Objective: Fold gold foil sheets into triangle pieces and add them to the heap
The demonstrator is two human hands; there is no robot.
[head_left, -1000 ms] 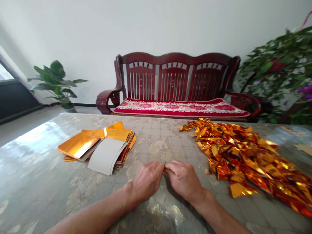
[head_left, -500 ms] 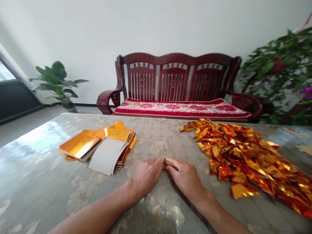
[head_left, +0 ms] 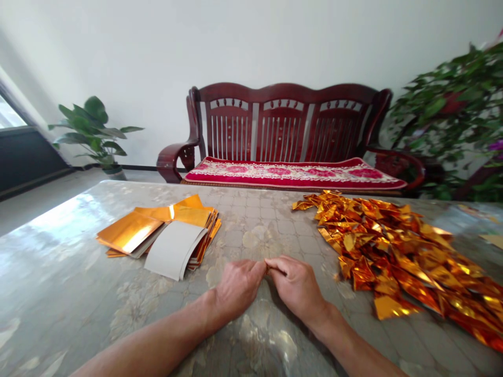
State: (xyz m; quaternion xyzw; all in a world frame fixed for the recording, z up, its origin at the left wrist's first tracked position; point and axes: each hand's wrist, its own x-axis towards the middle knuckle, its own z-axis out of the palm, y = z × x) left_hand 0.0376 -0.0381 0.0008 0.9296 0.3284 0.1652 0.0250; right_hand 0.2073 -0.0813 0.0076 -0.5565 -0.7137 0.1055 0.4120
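My left hand (head_left: 238,287) and my right hand (head_left: 296,285) meet at the fingertips over the table (head_left: 58,272), both closed in a pinch. Between them they hold a small folded piece of gold foil paper (head_left: 268,270), almost wholly hidden by the fingers. To the left lies a stack of flat gold foil sheets (head_left: 157,235), one turned white side up. On the right spreads a heap of folded gold foil pieces (head_left: 396,251), close to my right hand.
A dark red wooden bench (head_left: 286,136) with a red patterned cushion stands behind the table. A potted plant (head_left: 92,133) is at the far left by the wall, and leafy plants (head_left: 451,115) fill the right side.
The small gold piece showed slightly more between my fingertips before; now the fingers have closed over it. The hands stay in the same place.
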